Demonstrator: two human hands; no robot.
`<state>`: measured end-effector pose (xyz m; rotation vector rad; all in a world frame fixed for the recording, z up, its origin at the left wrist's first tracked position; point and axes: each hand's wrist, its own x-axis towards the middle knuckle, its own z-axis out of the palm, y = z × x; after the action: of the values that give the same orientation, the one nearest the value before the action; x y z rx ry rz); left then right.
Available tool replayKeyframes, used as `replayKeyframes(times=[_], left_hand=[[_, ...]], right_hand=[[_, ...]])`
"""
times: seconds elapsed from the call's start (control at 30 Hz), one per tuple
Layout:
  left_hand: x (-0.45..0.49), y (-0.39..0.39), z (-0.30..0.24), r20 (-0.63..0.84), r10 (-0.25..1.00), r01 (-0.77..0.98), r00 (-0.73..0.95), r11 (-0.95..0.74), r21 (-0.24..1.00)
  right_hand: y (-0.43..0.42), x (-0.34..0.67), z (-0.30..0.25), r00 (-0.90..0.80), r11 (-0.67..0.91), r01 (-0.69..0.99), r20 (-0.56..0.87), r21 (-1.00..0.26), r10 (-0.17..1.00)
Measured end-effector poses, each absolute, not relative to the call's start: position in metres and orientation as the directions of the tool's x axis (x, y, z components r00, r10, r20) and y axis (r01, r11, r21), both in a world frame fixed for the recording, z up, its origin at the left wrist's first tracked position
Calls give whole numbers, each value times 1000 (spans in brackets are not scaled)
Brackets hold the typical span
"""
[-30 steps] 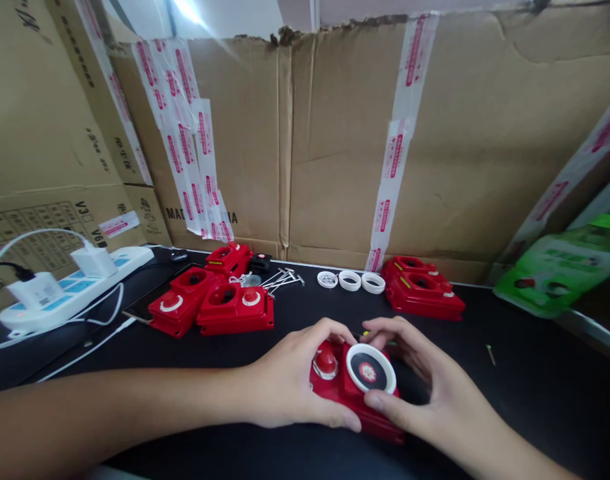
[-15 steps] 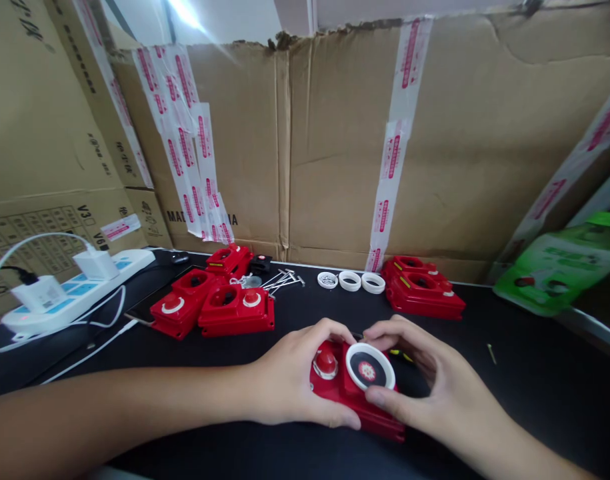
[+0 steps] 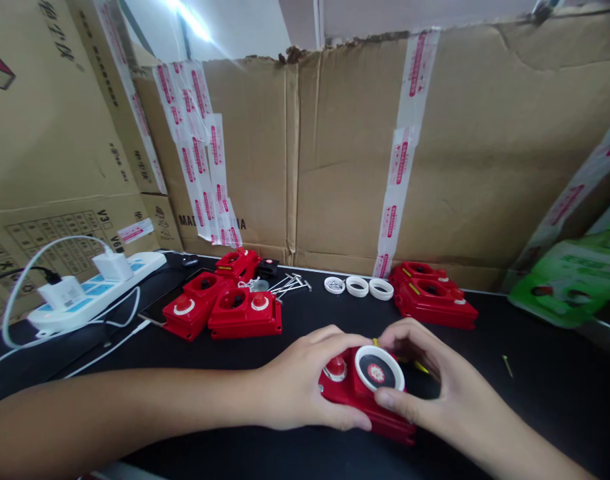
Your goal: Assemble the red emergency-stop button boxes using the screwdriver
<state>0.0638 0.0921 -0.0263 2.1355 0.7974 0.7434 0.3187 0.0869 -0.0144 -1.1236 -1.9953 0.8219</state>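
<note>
A red plastic housing (image 3: pixel 357 407) with a red dome button (image 3: pixel 336 367) rests on the black table in front of me. My left hand (image 3: pixel 312 380) grips its left end, thumb along the near side and fingers over the far side. On its right part sits a white ring (image 3: pixel 401 381) around a black disc (image 3: pixel 377 369) with a red and white emblem. My right hand (image 3: pixel 429 373) pinches the ring, its thumb at the near edge and its fingertips behind, partly hidden. Something yellow and black (image 3: pixel 421 367) shows beneath that hand; I cannot make out its kind.
Several similar red housings (image 3: pixel 247 319) stand at the back left, with more red housings (image 3: pixel 435 303) at the back right. White rings (image 3: pixel 357 287), long screws (image 3: pixel 291 285), a power strip (image 3: pixel 92 293), a green bottle (image 3: pixel 567 283) and a lone screw (image 3: pixel 507 366) lie around. Cardboard (image 3: pixel 345 160) walls the back.
The camera view has shifted a little, so the scene sits slightly further right. Both hands keep their hold on the housing and ring; the right fingers have moved slightly at the far edge.
</note>
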Motion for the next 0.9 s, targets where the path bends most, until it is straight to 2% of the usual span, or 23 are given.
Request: replayKeyframes(times=[0.17,0.27,0.43,0.63,0.9], left_hand=[[63,94,-29,271,709,302,651,-570,765],[62,95,-30,286,704,276,650,-570,774],[61,99,-35,334,700,140,631,-526,839],[63,104,-41,299,725,41,621,-410,911],[63,103,-41,246,757,58,605,-349,935]], right_hand=[[82,315,-22,-276,405,447,308,-798,910],[81,313,-25,-277,409,447,311,-796,909],[80,310,-20,-263,442,433,359,-785,896],[81,310,-12,-257,402,421,318,-813,913],[88,316,-11,-315,366,378,254,-851,915]])
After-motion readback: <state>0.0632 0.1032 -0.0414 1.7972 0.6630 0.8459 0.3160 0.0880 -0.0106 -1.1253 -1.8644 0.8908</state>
